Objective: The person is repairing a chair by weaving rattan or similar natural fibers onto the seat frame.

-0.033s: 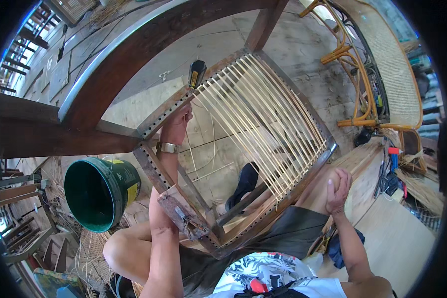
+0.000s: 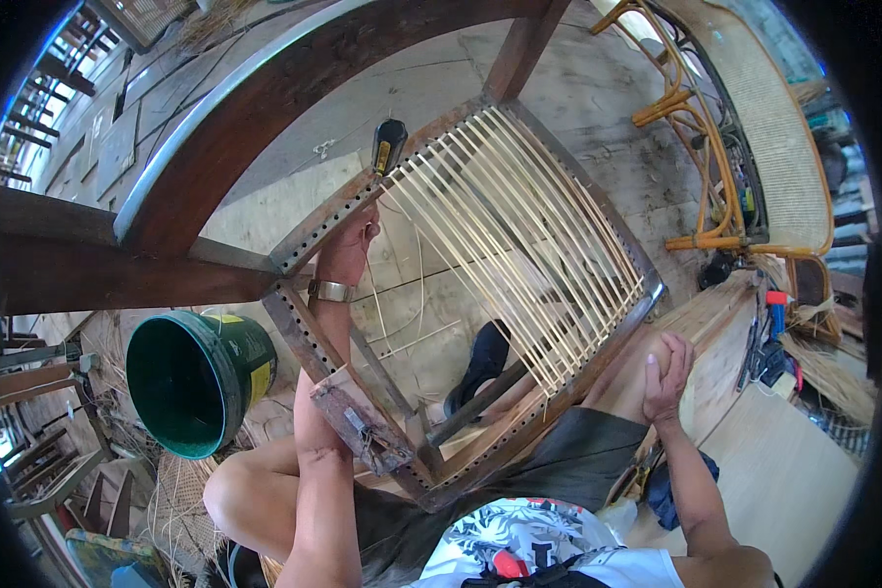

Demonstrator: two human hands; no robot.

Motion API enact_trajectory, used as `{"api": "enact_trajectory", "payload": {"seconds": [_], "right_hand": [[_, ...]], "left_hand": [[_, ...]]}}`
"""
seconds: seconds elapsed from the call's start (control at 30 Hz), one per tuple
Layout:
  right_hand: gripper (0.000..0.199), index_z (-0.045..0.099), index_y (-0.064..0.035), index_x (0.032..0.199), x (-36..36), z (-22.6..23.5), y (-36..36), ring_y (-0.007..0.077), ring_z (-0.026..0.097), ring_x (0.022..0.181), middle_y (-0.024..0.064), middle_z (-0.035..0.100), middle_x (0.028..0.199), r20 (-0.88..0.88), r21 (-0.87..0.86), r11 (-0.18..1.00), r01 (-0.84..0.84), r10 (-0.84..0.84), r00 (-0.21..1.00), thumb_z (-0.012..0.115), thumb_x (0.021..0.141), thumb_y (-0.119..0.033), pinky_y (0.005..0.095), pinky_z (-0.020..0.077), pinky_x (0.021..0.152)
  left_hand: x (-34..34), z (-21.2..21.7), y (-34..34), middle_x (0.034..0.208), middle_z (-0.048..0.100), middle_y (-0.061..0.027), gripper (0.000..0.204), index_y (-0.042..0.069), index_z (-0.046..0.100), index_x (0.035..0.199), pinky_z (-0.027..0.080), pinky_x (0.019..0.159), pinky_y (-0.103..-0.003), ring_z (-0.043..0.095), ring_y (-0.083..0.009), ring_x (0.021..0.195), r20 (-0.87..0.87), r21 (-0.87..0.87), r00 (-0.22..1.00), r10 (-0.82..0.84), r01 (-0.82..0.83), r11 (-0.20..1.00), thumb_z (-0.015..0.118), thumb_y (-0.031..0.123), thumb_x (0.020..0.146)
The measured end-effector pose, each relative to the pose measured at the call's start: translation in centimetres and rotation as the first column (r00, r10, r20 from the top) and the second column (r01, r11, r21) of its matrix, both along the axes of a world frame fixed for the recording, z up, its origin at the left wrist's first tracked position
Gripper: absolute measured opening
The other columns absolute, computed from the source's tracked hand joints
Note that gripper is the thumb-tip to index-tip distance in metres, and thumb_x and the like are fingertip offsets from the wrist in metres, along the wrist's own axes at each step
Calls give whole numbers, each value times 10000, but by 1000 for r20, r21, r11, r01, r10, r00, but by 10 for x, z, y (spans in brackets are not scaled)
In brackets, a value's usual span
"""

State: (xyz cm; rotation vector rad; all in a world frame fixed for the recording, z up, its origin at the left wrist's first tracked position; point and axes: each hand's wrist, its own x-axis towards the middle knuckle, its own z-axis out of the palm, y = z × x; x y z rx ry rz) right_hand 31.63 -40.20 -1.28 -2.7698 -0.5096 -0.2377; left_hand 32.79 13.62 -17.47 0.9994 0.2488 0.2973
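A dark wooden chair frame lies tilted across my lap, with a row of small holes along its seat rails. Pale cane strands run side by side over the right part of the seat opening. An awl with a black and yellow handle stands upright in the far left rail. Under that rail is my left hand, its fingers curled and partly hidden by the wood. A thin cane strand hangs from these fingers. My right hand rests on my right knee, fingers apart and bent, holding nothing.
A green bucket stands tipped toward me at the left. A wooden block with a clamp-like metal piece sits at the frame's near left corner. Rattan furniture is at the far right. Tools and loose cane lie by my right side.
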Motion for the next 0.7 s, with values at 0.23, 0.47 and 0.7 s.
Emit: {"api": "enact_trajectory", "payload": {"seconds": [0.23, 0.47, 0.7], "right_hand": [[384, 531, 0, 1222, 1, -1, -2, 365, 467, 1186, 200, 514, 1234, -43, -11, 1000, 18, -18, 999, 565, 869, -148, 441, 324, 1090], [390, 535, 1, 1216, 0, -4, -5, 387, 482, 1145, 211, 532, 1200, -8, 28, 1000, 11, -11, 1000, 569, 860, -155, 475, 348, 1053], [390, 536, 1, 1216, 0, -4, -6, 382, 478, 1145, 211, 532, 1199, -2, -10, 1000, 5, -5, 1000, 566, 863, -164, 469, 342, 1057]], "left_hand": [[-10, 18, -13, 904, 638, -7, 167, 36, 663, 1101, 461, 681, -253, 585, -115, 799, -14, -259, 1000, 10, -13, 966, 641, 120, 958], [-16, 23, -21, 944, 645, -10, 199, 31, 667, 1134, 455, 687, -257, 583, -111, 813, 27, -364, 998, 64, -50, 930, 654, 112, 952], [-14, 23, -20, 977, 654, -9, 266, 28, 651, 1210, 467, 699, -261, 586, -102, 833, 43, -388, 999, -30, 44, 921, 652, 108, 957]]}}
